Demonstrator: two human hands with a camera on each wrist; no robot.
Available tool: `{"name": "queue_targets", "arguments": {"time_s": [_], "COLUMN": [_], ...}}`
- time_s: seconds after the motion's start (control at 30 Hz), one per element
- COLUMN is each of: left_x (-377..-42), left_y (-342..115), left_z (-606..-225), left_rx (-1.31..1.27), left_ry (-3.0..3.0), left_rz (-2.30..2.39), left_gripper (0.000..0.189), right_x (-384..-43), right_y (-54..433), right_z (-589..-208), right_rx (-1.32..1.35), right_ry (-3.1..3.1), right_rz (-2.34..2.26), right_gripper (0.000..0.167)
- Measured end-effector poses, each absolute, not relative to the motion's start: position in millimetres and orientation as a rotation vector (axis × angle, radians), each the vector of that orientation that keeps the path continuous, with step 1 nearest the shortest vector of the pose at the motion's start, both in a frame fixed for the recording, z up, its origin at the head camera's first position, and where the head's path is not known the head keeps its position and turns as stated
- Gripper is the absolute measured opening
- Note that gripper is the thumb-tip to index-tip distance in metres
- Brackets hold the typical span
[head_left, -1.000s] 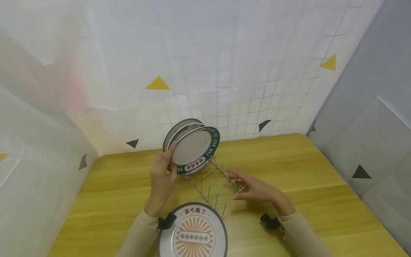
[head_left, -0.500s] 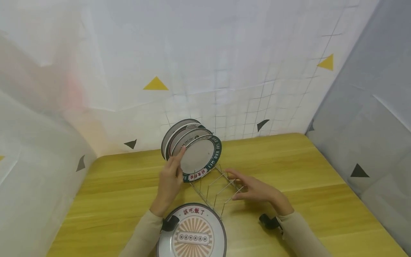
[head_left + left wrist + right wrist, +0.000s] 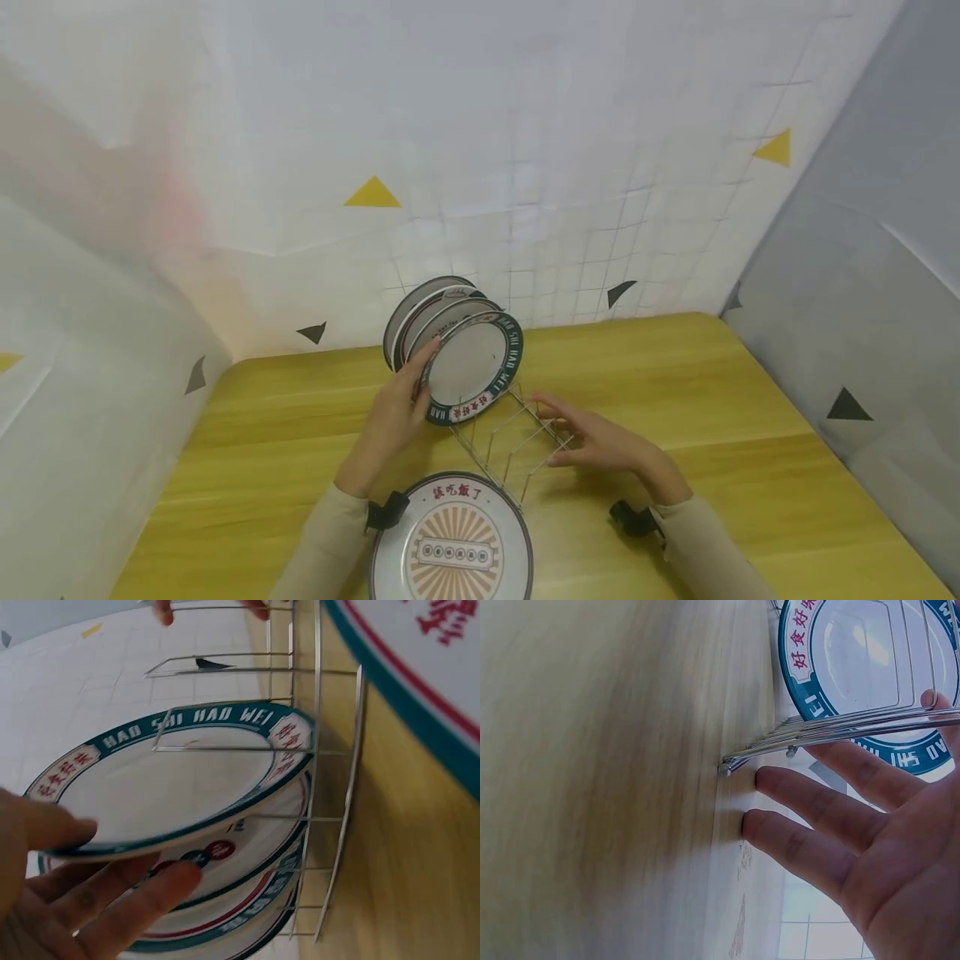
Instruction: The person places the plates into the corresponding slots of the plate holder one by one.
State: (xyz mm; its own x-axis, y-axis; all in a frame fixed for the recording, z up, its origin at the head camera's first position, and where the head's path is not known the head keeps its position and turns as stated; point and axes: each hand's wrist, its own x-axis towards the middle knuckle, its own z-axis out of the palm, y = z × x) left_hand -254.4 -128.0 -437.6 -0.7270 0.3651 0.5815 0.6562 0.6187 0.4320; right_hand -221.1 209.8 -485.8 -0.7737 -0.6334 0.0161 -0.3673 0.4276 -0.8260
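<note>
My left hand [image 3: 388, 421] is at the left rim of the front green-rimmed plate [image 3: 468, 367], which stands tilted in a wire dish rack [image 3: 318, 787]. In the left wrist view the thumb lies over the plate's face and the other fingers are behind it. Several more plates [image 3: 442, 296] lean behind that one in the rack. My right hand [image 3: 600, 437] holds the rack's near right end. In the right wrist view its thumb is at the wires, its index finger passes behind the rail, and other fingertips reach the tabletop.
A large white plate [image 3: 452, 554] with a sunburst print lies flat on the wooden table [image 3: 750, 483], close to the rack's near end. White wall sheets [image 3: 480, 125] with yellow and black shapes enclose the back and sides.
The front plate has come toward me and down into the rack, opening a gap from the plates behind it. My left hand moved along with it. The right hand has stayed put.
</note>
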Motion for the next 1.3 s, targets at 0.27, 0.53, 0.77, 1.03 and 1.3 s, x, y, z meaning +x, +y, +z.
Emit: {"name": "queue_targets", "arguments": {"time_s": [0.27,0.53,0.77,1.03,1.3], "left_x": [-252,-248,-234,-216,-218], "left_y": [-137,-141,-155,-158,-143], "left_z": [-433,-428,-398,-377,-408], "left_rx": [-0.829,-0.885,-0.839,-1.083,-1.382], "left_ry": [-2.764,-2.788,-2.618,-2.880,-3.257], "left_rz": [-0.743,-0.697,-0.551,-0.680,-0.747], "left_gripper": [0.099,0.101,0.075,0.034,0.048], "right_x": [-219,-218,-218,-220,-220], "right_y": [210,210,210,212,211], "right_z": [-486,-487,-484,-482,-485], "right_rx": [-0.861,-0.851,-0.849,-0.846,-0.874], "right_ry": [2.412,2.429,2.416,2.422,2.393], "right_rz": [-1.257,-1.241,-1.248,-1.240,-1.273], "right_gripper": [0.090,0.089,0.089,0.088,0.088]}}
